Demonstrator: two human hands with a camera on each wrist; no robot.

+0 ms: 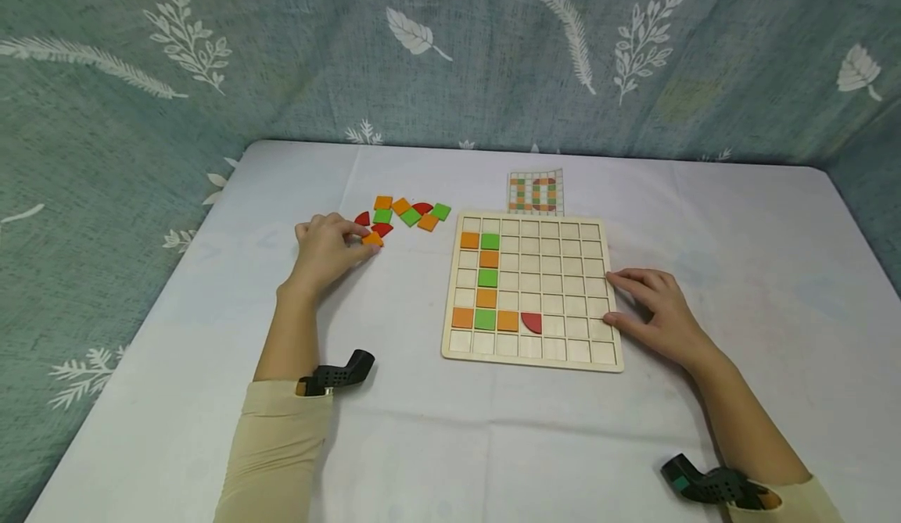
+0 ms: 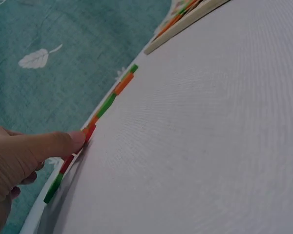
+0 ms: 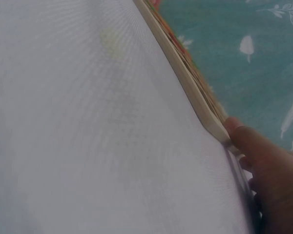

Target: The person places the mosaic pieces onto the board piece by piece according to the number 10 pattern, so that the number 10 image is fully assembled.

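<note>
At the left of the table, my left hand (image 1: 325, 251) pinches an orange square tile (image 1: 372, 239) between thumb and fingers. It is at the near side of a loose group of orange, green and red tiles; a red quarter-round tile (image 1: 382, 230) lies right beside the held one. My right hand (image 1: 655, 313) rests at the right edge of a wooden grid board (image 1: 563, 363), thumb and fingertips touching its rim. In the board's left columns sit several orange and green squares, with one red quarter-round tile (image 1: 532, 323) in a lower row.
A small pattern card (image 1: 536, 192) with a coloured grid lies behind the board. Further loose tiles, including a green square (image 1: 440, 211), are spread between the left hand and the board. A patterned grey-green curtain (image 1: 450, 54) hangs behind the white-covered table (image 1: 422, 453).
</note>
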